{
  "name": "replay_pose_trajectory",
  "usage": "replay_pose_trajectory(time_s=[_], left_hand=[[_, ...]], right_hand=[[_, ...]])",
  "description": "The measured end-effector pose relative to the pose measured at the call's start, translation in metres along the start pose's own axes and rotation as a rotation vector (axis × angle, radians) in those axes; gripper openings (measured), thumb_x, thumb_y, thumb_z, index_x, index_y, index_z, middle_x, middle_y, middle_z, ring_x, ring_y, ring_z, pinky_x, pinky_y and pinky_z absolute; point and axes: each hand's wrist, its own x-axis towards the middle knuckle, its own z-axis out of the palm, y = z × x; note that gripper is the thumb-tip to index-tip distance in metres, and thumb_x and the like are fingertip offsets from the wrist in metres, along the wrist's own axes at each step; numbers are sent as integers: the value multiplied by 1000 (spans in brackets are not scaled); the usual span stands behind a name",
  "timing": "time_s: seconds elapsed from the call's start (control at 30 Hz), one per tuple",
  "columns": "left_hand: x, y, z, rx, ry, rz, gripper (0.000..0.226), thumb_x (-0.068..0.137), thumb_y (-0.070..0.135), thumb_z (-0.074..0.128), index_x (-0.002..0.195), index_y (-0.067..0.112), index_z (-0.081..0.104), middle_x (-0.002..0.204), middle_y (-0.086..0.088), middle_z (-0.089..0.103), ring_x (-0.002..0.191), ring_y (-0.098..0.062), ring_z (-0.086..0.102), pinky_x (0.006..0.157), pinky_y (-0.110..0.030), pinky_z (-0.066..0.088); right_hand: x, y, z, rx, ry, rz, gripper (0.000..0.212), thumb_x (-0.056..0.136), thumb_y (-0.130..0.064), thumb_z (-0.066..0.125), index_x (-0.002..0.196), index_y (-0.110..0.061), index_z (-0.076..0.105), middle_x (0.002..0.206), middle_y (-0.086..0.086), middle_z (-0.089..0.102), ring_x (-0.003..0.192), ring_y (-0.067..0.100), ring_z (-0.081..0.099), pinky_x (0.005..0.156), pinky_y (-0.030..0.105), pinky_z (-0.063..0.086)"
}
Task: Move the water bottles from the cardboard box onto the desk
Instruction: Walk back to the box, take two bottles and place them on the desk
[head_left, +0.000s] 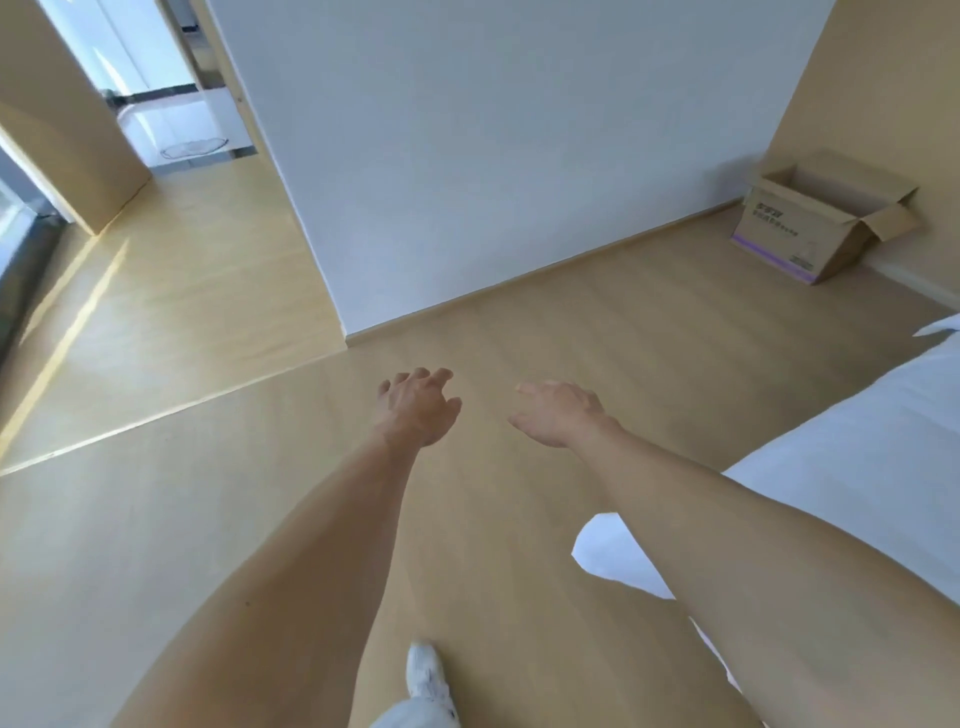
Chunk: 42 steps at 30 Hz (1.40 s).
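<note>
Approaching, I judge: my left hand (418, 408) and right hand (561, 413) hang loose, holding nothing. The cardboard box (823, 218) sits open in the far right corner, well apart; I can't see bottles inside. Bare floor (571, 322) lies between, bed edge (857, 441) on my right.

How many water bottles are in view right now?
0. Both hands, left and right, hold nothing. The open cardboard box stands on the floor in the far corner; its inside is hidden, so bottles may be in there.
</note>
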Motion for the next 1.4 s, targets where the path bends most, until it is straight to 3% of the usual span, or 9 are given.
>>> replay_pose_trajectory(time_s=[0.23,0.5,0.77,1.13,1.4], left_hand=[[155,25,-12,-15,-1,153,53,99,46,42,150,34,39,149,-1,47,138,-26,40,115,-43,25],[330,60,-76,-6,-35,362,54,100,44,40,153,33,37,152,0,44,141,-25,37,115,-41,25],[444,123,-93,-6,-126,520,50,103,39,36,153,32,38,151,-1,45,136,-27,44,111,-41,33],[589,246,-98,74,-101,654,52,103,44,39,153,31,36,153,0,43,138,-26,41,111,-42,32],[716,360,-128,46,-62,611,53,102,46,42,152,30,38,151,-1,44,136,-26,43,110,-41,33]], right_hand=[[107,45,-43,-14,38,160,58,96,-56,45,148,-30,41,147,9,49,134,30,46,108,42,38],[232,75,-119,35,73,372,58,95,-55,45,148,-31,41,148,7,49,136,29,44,109,43,36],[304,131,-162,115,113,550,62,94,-62,45,149,-34,40,149,6,48,137,28,44,109,42,35],[434,243,-208,191,127,592,61,96,-61,42,149,-33,38,150,8,46,138,29,41,109,43,34],[538,353,-272,259,98,603,59,97,-61,40,149,-34,37,149,7,46,138,29,39,108,45,32]])
